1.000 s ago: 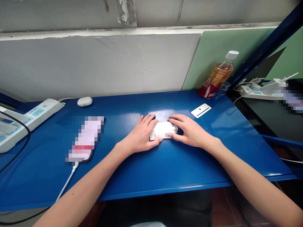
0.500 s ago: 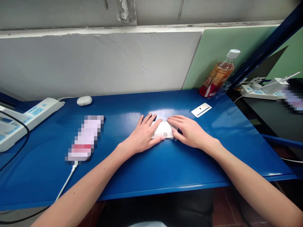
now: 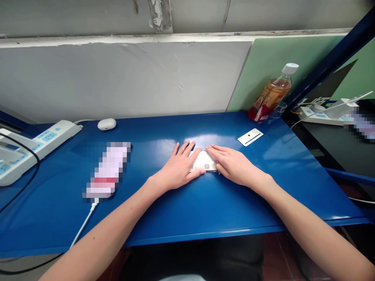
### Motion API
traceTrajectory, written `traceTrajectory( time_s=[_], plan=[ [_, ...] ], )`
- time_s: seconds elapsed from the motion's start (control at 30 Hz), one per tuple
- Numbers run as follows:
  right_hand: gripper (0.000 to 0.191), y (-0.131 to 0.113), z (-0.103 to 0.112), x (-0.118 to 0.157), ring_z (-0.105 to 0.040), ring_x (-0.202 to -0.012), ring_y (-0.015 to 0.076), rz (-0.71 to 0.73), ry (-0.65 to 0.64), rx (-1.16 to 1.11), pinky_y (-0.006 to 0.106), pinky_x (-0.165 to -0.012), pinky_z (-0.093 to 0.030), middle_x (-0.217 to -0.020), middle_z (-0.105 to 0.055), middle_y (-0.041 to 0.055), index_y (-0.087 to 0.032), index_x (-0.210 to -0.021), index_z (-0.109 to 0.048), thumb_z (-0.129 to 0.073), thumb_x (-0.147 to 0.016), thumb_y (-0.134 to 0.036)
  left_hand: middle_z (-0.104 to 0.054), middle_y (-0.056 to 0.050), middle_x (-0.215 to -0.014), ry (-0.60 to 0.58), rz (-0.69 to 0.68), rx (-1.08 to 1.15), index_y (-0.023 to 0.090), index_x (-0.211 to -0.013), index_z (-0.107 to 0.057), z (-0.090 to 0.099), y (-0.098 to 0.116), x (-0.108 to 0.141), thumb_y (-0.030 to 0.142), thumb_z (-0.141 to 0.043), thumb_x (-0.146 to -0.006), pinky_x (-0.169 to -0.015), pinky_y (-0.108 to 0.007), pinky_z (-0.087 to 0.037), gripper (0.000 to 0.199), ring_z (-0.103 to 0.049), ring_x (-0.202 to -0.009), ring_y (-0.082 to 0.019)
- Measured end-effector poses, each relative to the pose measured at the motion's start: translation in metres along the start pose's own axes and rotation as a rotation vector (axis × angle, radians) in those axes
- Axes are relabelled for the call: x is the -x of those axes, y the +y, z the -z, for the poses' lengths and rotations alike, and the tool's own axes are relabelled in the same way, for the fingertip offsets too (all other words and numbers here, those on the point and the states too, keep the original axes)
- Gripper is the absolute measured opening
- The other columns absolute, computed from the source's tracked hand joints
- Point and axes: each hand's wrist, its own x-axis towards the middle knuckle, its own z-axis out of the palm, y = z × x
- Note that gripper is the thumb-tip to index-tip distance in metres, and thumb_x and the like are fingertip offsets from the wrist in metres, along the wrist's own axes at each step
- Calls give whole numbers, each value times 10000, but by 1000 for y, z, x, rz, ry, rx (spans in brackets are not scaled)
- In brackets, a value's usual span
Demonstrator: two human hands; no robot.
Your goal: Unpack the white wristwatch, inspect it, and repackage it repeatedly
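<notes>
A small white packet point(image 3: 204, 161) with a printed code near its lower edge lies flat on the blue table point(image 3: 187, 210). My left hand point(image 3: 180, 166) rests over its left end, fingers spread and thumb along the near edge. On the right end lies my right hand point(image 3: 230, 162), its fingers pressed together and covering that part of the packet. Whatever is under the right fingers is hidden.
Left on the table are a phone point(image 3: 108, 169) on a white cable, a white earbud case point(image 3: 107, 124) and a power strip point(image 3: 52, 136). At the back right a drink bottle point(image 3: 271, 97) leans beside a silver card-like plate point(image 3: 250, 137).
The right hand's fingers have drawn together and its thumb has tucked in at the packet's right end. My left hand keeps its pose. The whole view has shifted slightly.
</notes>
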Motion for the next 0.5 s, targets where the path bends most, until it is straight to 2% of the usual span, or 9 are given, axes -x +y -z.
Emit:
traceTrajectory(
  time_s=[0.13, 0.27, 0.33, 0.5],
  plan=[
    [523, 4, 3, 3, -540, -1340, 305, -2, -14, -42, 504, -1090, -484, -1426, -566, 218, -43, -1420, -496, -387, -911, -92, -275, -248, -1605, -24, 0, -33, 121, -1509, -352, 0, 1, 0, 585, -421, -988, -1182, -629, -158, 702, -180, -1510, -410],
    [529, 11, 6, 4, -513, -1368, 279, 4, -30, -119, 491, -1089, -491, -1442, -566, 168, -119, -1423, -524, -397, -911, -78, -286, -229, -1607, -5, 3, -19, 134, -1499, -368, 0, 1, 1, 582, -441, -980, -1192, -621, -151, 690, -181, -1513, -397],
    [509, 13, 7, 4, -513, -1368, 288, 11, -26, -126, 503, -1090, -488, -1428, -580, 169, -120, -1405, -549, -409, -916, -94, -313, -207, -1602, 16, 6, 1, 158, -1482, -389, 0, -1, 1, 566, -469, -971, -1197, -608, -163, 659, -206, -1510, -381],
    [424, 19, 5, 4, -573, -1298, 320, -16, 87, -51, 526, -1046, -512, -1440, -568, 176, -140, -1303, -642, -465, -918, -141, -431, -192, -1536, 70, 4, 65, 135, -1408, -455, 7, -7, 3, 478, -562, -918, -1196, -566, -246, 608, -291, -1480, -376]
  ],
)
